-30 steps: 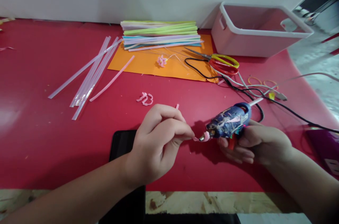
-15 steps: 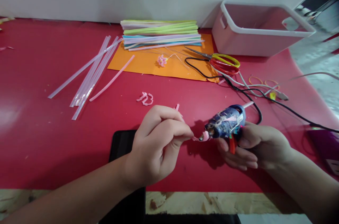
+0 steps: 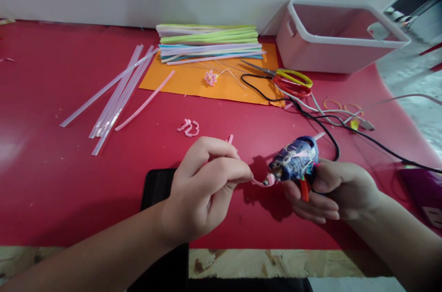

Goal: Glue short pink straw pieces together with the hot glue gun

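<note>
My right hand point(image 3: 328, 190) is wrapped round a worn blue glue gun point(image 3: 295, 160) with an orange-red trigger, its tip pointing left. A glue stick point(image 3: 319, 136) pokes out of its back end. Thumb and fingers of my left hand point(image 3: 210, 186) pinch one end of a thin pink strip point(image 3: 257, 182). The strip's other end reaches the gun's tip, where pink material is bunched round the nozzle. Small curled pink pieces point(image 3: 189, 127) lie on the red table beyond my left hand. Another short pink piece point(image 3: 230, 138) shows just behind my knuckles.
Clear glue sticks point(image 3: 113, 103) and a pink strip point(image 3: 147, 101) lie left. Coloured strips point(image 3: 210, 43), a small pink flower point(image 3: 211, 78) and scissors point(image 3: 293, 81) rest on or beside orange paper point(image 3: 189, 84). Cables point(image 3: 321, 119) trail right below a pink bin point(image 3: 317, 55). A black phone point(image 3: 157, 186) sits under my left arm.
The glue gun's tip has shifted slightly right, away from my left fingers, and more of the pink strip shows between them. The view has moved a little.
</note>
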